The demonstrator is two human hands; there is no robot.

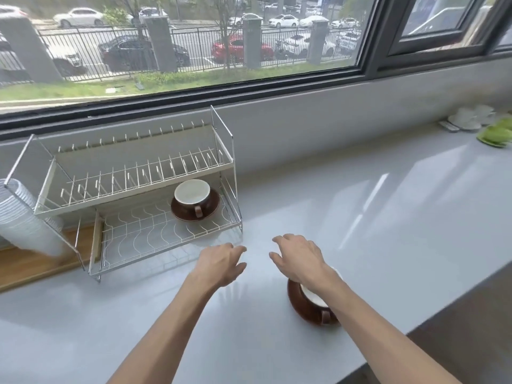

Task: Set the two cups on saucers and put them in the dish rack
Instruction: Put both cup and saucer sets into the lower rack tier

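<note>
One brown cup with a white inside (191, 195) stands on a brown saucer (180, 213) at the right end of the lower shelf of the wire dish rack (155, 239). A second brown cup (306, 307) sits on the white counter near the front, partly hidden under my right forearm; I cannot tell whether a saucer lies under it. My left hand (221, 263) hovers over the counter just in front of the rack, fingers apart and holding nothing. My right hand (297, 257) hovers beside it, just beyond the second cup, fingers spread and holding nothing.
The rack's upper shelf (133, 176) holds only its plate prongs. A ribbed white holder (22, 217) hangs at the rack's left end above a wooden board (33, 266). White dishes (471, 119) and something green (496, 135) lie far right. The counter's front edge (393, 342) runs diagonally.
</note>
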